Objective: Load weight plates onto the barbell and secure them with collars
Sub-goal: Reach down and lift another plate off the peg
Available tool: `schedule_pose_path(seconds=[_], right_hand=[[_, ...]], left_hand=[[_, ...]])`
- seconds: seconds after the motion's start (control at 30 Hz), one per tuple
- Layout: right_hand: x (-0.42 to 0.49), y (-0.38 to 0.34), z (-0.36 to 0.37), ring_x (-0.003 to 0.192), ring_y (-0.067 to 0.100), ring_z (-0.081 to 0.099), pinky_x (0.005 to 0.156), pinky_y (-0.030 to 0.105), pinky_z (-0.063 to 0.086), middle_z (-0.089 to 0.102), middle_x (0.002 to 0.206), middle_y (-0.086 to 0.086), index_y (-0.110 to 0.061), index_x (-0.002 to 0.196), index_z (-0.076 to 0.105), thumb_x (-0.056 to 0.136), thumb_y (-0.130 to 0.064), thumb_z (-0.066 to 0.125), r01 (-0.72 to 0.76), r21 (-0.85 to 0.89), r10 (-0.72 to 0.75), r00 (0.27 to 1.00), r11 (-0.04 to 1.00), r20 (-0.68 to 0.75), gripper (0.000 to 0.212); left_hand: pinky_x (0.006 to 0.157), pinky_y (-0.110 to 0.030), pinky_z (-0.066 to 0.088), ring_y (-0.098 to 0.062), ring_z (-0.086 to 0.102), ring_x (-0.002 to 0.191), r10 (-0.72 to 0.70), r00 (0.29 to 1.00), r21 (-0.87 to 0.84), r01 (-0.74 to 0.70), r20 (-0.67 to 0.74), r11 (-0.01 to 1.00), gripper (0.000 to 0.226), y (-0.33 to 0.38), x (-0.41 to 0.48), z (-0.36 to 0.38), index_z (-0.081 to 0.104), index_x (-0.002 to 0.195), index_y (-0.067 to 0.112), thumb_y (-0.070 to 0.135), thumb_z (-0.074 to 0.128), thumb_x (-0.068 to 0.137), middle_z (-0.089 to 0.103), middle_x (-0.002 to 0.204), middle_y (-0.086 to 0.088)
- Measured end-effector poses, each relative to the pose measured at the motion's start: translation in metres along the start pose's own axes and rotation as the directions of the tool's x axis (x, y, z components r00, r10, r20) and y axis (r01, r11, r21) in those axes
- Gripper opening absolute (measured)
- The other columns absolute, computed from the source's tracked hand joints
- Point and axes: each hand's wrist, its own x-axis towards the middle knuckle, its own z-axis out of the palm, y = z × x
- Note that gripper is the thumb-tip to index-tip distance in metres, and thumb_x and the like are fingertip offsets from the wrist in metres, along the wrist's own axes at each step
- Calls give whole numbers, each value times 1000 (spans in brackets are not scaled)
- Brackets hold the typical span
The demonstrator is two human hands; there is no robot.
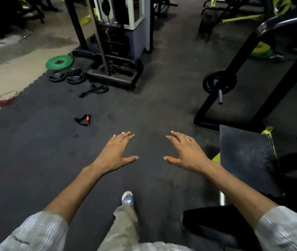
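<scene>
- You're standing on a dark rubber floor (144, 115), with pale concrete (8, 69) beginning at its left edge.
- At that edge a green plate (59, 62) lies flat, with small black plates (66, 76) just beside it.
- Black straps (94, 90) lie near those.
- A black-and-red clip (82, 119) lies alone, nearer you.

Ahead of you, cable machine (115, 51) stands on black rubber matting (153, 109). Black strap handles (94, 90) lie near its base. Bare concrete (8, 69) to your left, reddish stain (4, 102) on it. Dark flat pad (245, 156) at your right.
</scene>
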Motion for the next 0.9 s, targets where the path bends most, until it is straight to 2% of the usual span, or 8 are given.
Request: schedule_pose_path(seconds=[0.23, 0.33, 0.5, 0.57, 0.63, 0.77, 0.9], right_hand=[[152, 49, -63, 154, 24, 29, 123, 43, 27, 30, 168, 4, -25, 158, 34, 89, -71, 54, -156, 105, 160, 986, 982, -35, 85], [217, 85, -82, 153, 23, 31, 122, 42, 29, 31, 167, 3, -25, 157, 35, 86, -75, 49, -215, 146, 225, 973, 965, -52, 87], [340, 167, -91, 152, 25, 34, 121, 43, 32, 34, 166, 4, -24, 156, 37, 78, -79, 37, -262, 195, 279, 958, 945, -64, 96], [391, 208, -100, 152, 26, 34, 121, 44, 33, 34, 166, 6, -23, 156, 37, 77, -79, 36, -281, 204, 298, 953, 938, -57, 97], [431, 246, -116, 151, 27, 35, 120, 45, 34, 34, 165, 6, -22, 156, 38, 78, -79, 38, -296, 206, 311, 950, 932, -40, 97], [507, 326, -164, 151, 27, 34, 121, 43, 32, 34, 166, 6, -22, 157, 37, 88, -69, 57, -333, 204, 346, 938, 921, -32, 86], [577, 399, -205, 152, 27, 33, 122, 44, 31, 33, 166, 5, -21, 157, 36, 88, -72, 54, -371, 183, 381, 924, 910, -24, 87]], left_hand=[[128, -42, 15, -20, 24, 156, 147, 985, 21, -149, 94, 989, 103, -71, 212, -79, 31, 159, 21, 83, 39, 77, 32, 166, -2], [128, -39, 13, -19, 24, 156, 217, 968, 6, -220, 127, 976, 101, -83, 302, -93, 30, 159, 23, 82, 41, 78, 32, 166, -1], [128, -38, 13, -18, 24, 156, 296, 939, 14, -302, 174, 953, 94, -101, 466, -87, 30, 159, 23, 74, 55, 84, 32, 166, 0], [127, -38, 13, -18, 26, 155, 304, 935, 18, -312, 184, 950, 96, -103, 539, -84, 31, 158, 23, 78, 50, 81, 33, 165, 0], [127, -39, 14, -18, 27, 155, 301, 931, 14, -310, 206, 951, 100, -102, 598, -85, 31, 158, 23, 82, 43, 78, 34, 165, -1], [127, -40, 14, -18, 27, 155, 342, 911, -5, -350, 233, 937, 101, -87, 718, -102, 30, 158, 23, 83, 40, 77, 34, 165, -1], [126, -39, 15, -17, 29, 154, 385, 894, -37, -387, 229, 921, 99, -77, 837, -116, 33, 157, 22, 81, 41, 78, 36, 164, -1]])
